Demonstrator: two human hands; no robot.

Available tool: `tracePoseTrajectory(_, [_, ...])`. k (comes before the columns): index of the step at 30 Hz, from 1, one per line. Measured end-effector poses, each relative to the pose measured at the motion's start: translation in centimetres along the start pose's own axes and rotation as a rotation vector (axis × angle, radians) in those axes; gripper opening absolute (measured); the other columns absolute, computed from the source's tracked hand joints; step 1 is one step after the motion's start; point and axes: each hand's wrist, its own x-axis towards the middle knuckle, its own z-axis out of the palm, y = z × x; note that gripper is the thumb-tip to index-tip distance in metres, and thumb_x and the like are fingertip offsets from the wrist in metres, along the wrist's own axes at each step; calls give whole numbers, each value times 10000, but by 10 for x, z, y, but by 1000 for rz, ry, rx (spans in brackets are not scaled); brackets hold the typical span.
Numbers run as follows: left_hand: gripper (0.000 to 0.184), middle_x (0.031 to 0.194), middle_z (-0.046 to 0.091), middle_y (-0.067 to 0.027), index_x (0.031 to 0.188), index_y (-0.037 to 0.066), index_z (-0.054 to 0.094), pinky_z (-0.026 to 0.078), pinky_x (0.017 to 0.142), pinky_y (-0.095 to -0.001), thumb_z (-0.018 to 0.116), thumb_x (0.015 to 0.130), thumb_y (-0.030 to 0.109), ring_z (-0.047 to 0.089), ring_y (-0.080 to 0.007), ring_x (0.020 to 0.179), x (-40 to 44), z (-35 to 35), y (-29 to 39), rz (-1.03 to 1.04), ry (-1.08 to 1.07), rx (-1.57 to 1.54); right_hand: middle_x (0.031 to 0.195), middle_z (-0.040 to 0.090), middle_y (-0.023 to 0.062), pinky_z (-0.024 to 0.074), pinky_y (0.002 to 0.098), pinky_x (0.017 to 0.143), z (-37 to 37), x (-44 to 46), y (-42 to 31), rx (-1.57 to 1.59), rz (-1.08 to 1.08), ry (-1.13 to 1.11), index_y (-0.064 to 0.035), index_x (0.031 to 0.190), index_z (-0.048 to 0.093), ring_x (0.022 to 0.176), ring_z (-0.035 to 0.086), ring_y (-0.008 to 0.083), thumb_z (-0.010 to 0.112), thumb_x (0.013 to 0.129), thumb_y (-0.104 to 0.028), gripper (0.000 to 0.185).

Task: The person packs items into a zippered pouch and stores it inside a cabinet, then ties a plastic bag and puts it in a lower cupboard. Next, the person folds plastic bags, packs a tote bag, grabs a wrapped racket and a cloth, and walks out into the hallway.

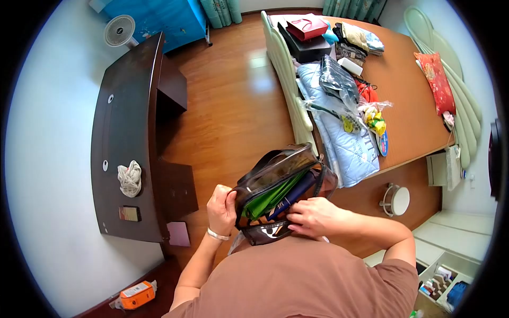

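Note:
A dark see-through bag (275, 177) with black trim is held open in front of my body. My left hand (221, 209) is closed on the left end of its rim, thumb on top. My right hand (314, 216) is at the near right edge of the opening, its fingers curled over the rim; part of the fingertips is hidden. Inside the bag lie a bright green folded item (273, 199) and a dark blue item with light lettering (290, 197), close to my right fingers.
Ahead on the right is a bed (400, 127) bearing a light blue quilt (347, 153), folded clothes (355, 42), a red gift bag (307, 26) and a black box (310, 50). At left stands a dark desk (124, 127) with a cloth (130, 178). A stool (398, 200) is at right.

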Motion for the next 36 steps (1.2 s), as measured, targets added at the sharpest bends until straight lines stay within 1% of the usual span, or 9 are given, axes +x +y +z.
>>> tracePoseTrajectory(2, [134, 764, 539, -121, 854, 29, 545, 462, 578, -384, 596, 912, 140, 563, -312, 663, 4, 2, 18, 91, -138, -83, 1136, 549, 172, 562, 379, 652, -20, -4, -7, 155, 30, 160, -37, 1233, 542, 957, 623, 286, 695, 798, -331, 546])
tracePoseTrajectory(5, [125, 754, 529, -121, 840, 27, 543, 452, 559, -376, 601, 899, 120, 554, -316, 659, 58, -24, -7, 315, -213, -18, 1229, 527, 190, 462, 409, 947, -34, 88, 32, -123, -47, 246, -35, 1335, 456, 1137, 539, 330, 772, 664, -407, 829])
tracePoseTrajectory(9, [122, 743, 522, -120, 831, 26, 541, 444, 553, -379, 603, 895, 110, 548, -318, 651, 84, -32, -6, 306, -174, -18, 1229, 547, 168, 403, 444, 982, -2, 126, 66, -344, -73, 297, -55, 1379, 434, 1146, 541, 294, 790, 599, -458, 948])
tracePoseTrajectory(11, [137, 735, 510, -125, 826, 19, 533, 435, 547, -373, 590, 908, 113, 537, -315, 635, 91, -32, -20, 290, -132, 2, 1116, 609, 115, 471, 434, 853, 9, 140, 68, -319, 73, -122, -73, 1337, 482, 1049, 598, 275, 785, 602, -463, 886])
tracePoseTrajectory(13, [155, 727, 498, -131, 821, 12, 526, 424, 544, -366, 571, 926, 117, 526, -312, 621, 91, -34, -34, 77, -45, -28, 775, 660, 104, 497, 417, 593, 21, 136, 74, -250, -185, -66, -90, 1089, 653, 765, 665, 298, 625, 806, -269, 336])
tracePoseTrajectory(25, [164, 738, 507, -130, 819, 11, 523, 432, 570, -371, 596, 913, 124, 522, -315, 628, 208, 10, -37, 122, -81, 10, 899, 674, 109, 523, 386, 689, -51, 163, 168, -192, -52, -181, -121, 1220, 615, 808, 662, 279, 495, 849, -161, 393])
tracePoseTrajectory(28, [141, 752, 527, -128, 820, 24, 538, 447, 569, -372, 615, 891, 119, 545, -314, 644, 256, 33, -26, 196, -162, 46, 1123, 662, 135, 538, 369, 772, -66, 159, 210, -96, -25, -52, -134, 1256, 598, 967, 660, 283, 452, 876, -147, 407])
tracePoseTrajectory(29, [128, 760, 535, -125, 822, 30, 546, 452, 569, -373, 619, 884, 115, 554, -313, 649, 274, 43, -22, 245, -195, 80, 867, 671, 115, 536, 406, 657, -64, 157, 228, -80, -50, 91, -159, 1215, 617, 830, 670, 309, 465, 875, -145, 372])
tracePoseTrajectory(36, [150, 943, 615, -92, 880, 44, 558, 498, 581, -339, 666, 849, 143, 622, -279, 722, 351, 94, 0, 333, -480, 143, 1011, 646, 166, 482, 389, 829, -89, 174, 283, 435, 249, 230, -59, 1118, 607, 973, 619, 315, 453, 938, -218, 285])
